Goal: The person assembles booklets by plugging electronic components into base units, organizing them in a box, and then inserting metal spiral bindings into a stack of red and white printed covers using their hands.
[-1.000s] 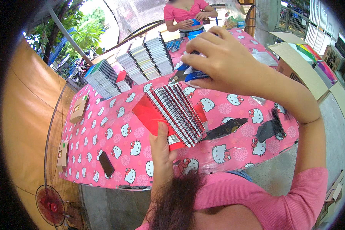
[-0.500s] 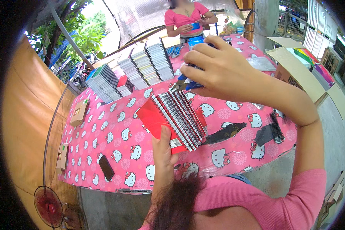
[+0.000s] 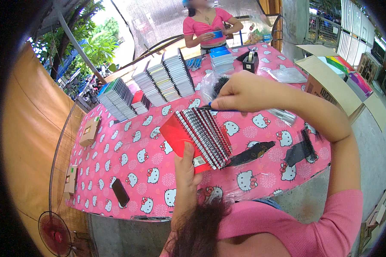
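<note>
A stack of red spiral notebooks (image 3: 203, 138) stands tilted above the table in front of me, its wire-bound spines facing up and right. My left hand (image 3: 188, 160) grips the stack at its lower left, thumb flat on the red cover. Above the spines, my right hand (image 3: 240, 93) is closed around blue-handled pliers (image 3: 211, 106). The jaws are at the upper ends of the wire spines; my fist partly hides the tool, so I cannot tell whether they bite on a wire.
Stacks of spiral notebooks (image 3: 161, 79) line the far left edge of the pink patterned table (image 3: 128, 158). A phone (image 3: 120, 192), black scraps (image 3: 253, 153), black coils (image 3: 308, 147) and a tape dispenser (image 3: 251, 61) lie about. An open carton (image 3: 330, 81) is at right. Another person (image 3: 208, 30) stands opposite.
My right fingers have closed around the handles, which were spread apart before. The right hand has dropped a little and turned. The notebook stack has barely shifted.
</note>
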Demonstrator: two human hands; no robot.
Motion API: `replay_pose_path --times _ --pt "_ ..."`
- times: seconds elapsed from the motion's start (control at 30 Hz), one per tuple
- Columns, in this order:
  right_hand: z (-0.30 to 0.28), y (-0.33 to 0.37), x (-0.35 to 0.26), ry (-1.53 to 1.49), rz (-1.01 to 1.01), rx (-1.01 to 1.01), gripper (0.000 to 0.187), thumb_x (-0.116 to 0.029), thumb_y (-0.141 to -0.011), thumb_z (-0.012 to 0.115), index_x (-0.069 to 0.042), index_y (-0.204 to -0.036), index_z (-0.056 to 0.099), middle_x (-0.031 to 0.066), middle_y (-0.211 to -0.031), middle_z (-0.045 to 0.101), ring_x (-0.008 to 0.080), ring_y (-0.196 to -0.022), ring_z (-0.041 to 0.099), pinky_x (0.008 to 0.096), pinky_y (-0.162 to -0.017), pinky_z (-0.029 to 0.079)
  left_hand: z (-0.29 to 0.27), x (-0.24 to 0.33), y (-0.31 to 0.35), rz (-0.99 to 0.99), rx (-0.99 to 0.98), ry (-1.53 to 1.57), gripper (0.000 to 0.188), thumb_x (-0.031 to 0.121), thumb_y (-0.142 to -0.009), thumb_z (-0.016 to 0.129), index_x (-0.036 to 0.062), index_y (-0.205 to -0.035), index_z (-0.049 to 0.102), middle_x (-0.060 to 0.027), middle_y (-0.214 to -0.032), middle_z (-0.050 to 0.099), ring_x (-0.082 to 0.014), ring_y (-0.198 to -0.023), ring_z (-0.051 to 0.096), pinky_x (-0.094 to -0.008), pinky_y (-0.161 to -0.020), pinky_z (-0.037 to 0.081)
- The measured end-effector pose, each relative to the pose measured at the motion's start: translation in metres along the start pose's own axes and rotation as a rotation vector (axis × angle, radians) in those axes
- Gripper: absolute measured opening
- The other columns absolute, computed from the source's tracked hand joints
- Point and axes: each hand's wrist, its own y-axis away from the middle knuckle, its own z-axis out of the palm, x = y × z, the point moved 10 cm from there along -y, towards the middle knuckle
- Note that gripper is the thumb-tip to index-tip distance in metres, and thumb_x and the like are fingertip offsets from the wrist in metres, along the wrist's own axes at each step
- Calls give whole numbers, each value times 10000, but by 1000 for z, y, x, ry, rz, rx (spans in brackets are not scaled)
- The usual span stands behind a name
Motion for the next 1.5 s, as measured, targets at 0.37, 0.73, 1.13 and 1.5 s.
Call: replay_pose_path --times 0.37,0.73,1.13,1.5 --pt "-18 43 -63 660 -659 743 288 -284 -641 745 -81 -811 630 49 -857 580 205 -900 564 371 -776 419 2 -8 0 -65 -30 77 484 409 -928 511 50 -1251 478 -94 -1159 611 -216 -987 632 -387 -845 532" --pt "-13 39 -77 799 -707 758 189 -215 -642 684 -81 -747 600 37 -808 568 187 -826 562 341 -725 429 0 -4 0 -39 -25 59 488 407 -925 516 45 -1250 473 -99 -1154 614 -216 -986 632 -387 -848 530" --pt "-10 15 -77 625 -519 417 280 -286 -723 695 -17 -685 627 127 -701 577 240 -739 595 386 -688 455 -4 -10 -4 49 0 -44 513 386 -915 546 30 -1265 428 -92 -1169 592 -215 -1008 611 -385 -851 515" --pt "13 3 -24 377 -292 241 371 -398 -804 631 -29 -825 657 168 -836 625 333 -813 633 442 -716 488 -7 -20 -2 -71 0 83 482 401 -931 511 47 -1254 463 -93 -1177 599 -212 -1014 615 -384 -879 508"
